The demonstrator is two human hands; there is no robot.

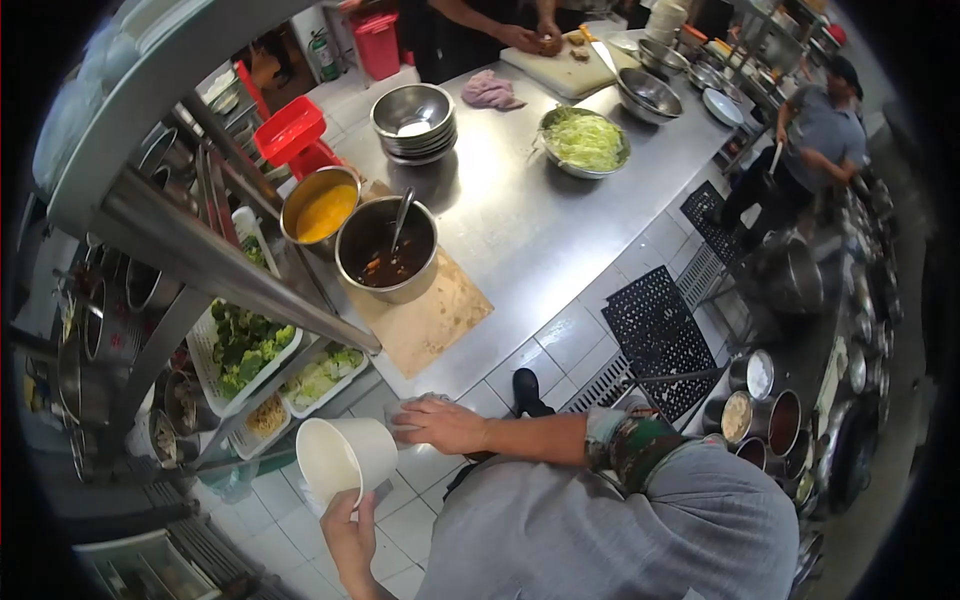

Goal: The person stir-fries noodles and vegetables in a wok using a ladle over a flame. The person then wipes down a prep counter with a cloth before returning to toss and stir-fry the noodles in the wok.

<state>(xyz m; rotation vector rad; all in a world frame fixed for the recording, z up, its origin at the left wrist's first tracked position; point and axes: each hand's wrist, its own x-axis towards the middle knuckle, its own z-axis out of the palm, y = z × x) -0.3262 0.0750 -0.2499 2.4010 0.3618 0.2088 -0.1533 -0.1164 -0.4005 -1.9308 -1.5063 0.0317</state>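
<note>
My left hand [350, 535] grips the lower rim of a white round tub [370, 447], thumb outside. The tub is tilted so its pale inside faces left, and I see no food in it. A small greyish patch shows beside my left thumb. My right hand [445, 425] is at the tub's far side, by the near corner of the steel table [540, 265]. Its fingers curl over something greyish and see-through that I cannot make out. Nearest on the table is a wooden board [440, 318] with a pot of dark liquid [388, 250] and a ladle [403, 215].
A pot of yellow liquid [325, 210], stacked steel bowls [413, 120] and a bowl of shredded greens [585, 140] stand on the table. Baskets of broccoli [245, 345] and cut cabbage [322, 380] sit below left. A steel post [240, 265] slants nearby. Two people work farther off.
</note>
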